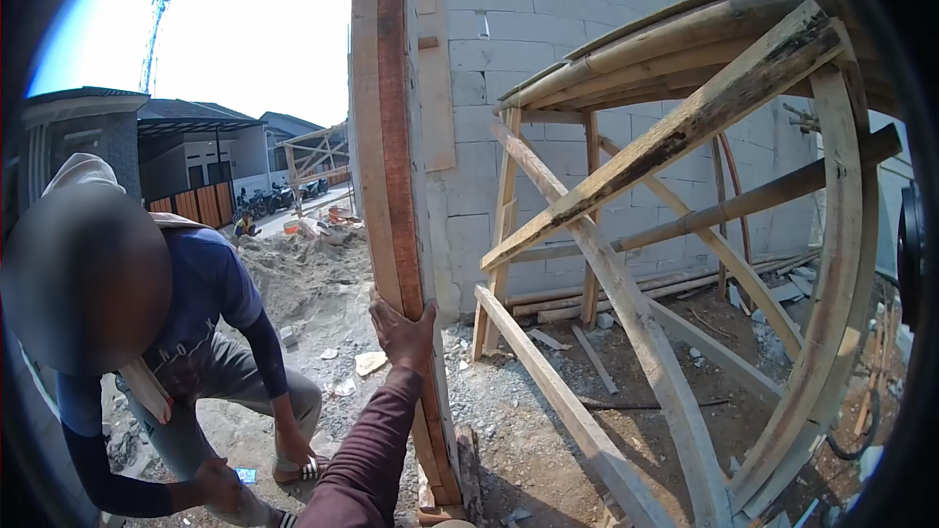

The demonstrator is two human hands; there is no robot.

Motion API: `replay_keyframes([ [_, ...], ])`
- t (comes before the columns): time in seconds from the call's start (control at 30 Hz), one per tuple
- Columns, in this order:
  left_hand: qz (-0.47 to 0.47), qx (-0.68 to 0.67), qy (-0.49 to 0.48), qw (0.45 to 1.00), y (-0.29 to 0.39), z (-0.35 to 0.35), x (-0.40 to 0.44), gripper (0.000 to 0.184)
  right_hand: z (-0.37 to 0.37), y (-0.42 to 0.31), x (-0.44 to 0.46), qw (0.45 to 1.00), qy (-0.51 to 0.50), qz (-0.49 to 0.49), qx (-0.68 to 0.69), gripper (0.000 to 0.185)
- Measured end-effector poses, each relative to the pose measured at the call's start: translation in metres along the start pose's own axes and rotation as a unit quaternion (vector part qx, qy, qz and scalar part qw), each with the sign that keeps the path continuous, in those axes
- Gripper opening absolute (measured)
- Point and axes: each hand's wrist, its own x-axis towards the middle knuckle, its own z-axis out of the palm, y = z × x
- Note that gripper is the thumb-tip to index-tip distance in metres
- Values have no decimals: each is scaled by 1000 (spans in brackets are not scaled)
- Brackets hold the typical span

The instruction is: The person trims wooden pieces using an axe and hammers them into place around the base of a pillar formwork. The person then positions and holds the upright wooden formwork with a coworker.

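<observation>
My left hand point(402, 334), at the end of a maroon sleeve, is closed around a tall upright wooden post point(393, 156). The post looks built of boards set side by side, with a redder strip down its middle. It runs from the top of the view to the ground and leans slightly. My fingers press on its two edges at about mid-height. My right hand is out of view. Close on the left, a person point(210, 284) in a blue shirt bends forward, with one hand near the knee and the other lower down.
To the right stands a timber and bamboo scaffold point(626, 244) with slanting braces. Behind it rises a pale block wall point(548, 29). Rubble and sand point(303, 284) cover the ground. Bamboo poles point(665, 284) lie along the wall's foot. Houses point(196, 152) stand farther back.
</observation>
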Motion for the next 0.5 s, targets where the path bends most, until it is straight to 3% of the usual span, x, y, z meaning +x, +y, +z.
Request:
replay_keyframes([
  [0.1,-50,1,-43,998,13,-7,6,111,-118,-127,-25,996,-10,-81,23,65],
  [0.13,-58,1,-59,997,10,-8,6,112,-144,-152,-14,969,94,-213,79,62],
  [0.17,-62,1,-79,995,3,-10,7,113,-207,-214,-36,941,144,-276,136,61],
  [0.23,15,50,-163,985,-11,-37,0,112,-336,-335,-85,903,226,-334,151,71],
  [0.3,-61,87,-270,957,-5,-85,-33,105,-446,-444,-127,852,283,-402,180,90],
  [0.33,-24,86,-342,936,-4,-119,-47,101,-490,-495,-140,806,327,-452,195,98],
  [0.4,-58,131,-515,845,6,-198,-63,96,-565,-592,-173,741,409,-489,211,117],
  [0.47,-128,198,-623,746,-55,-273,-115,94,-617,-672,-192,743,460,-445,195,117],
  [0.5,-210,243,-662,677,-63,-316,-127,94,-625,-689,-201,755,441,-425,235,116],
])
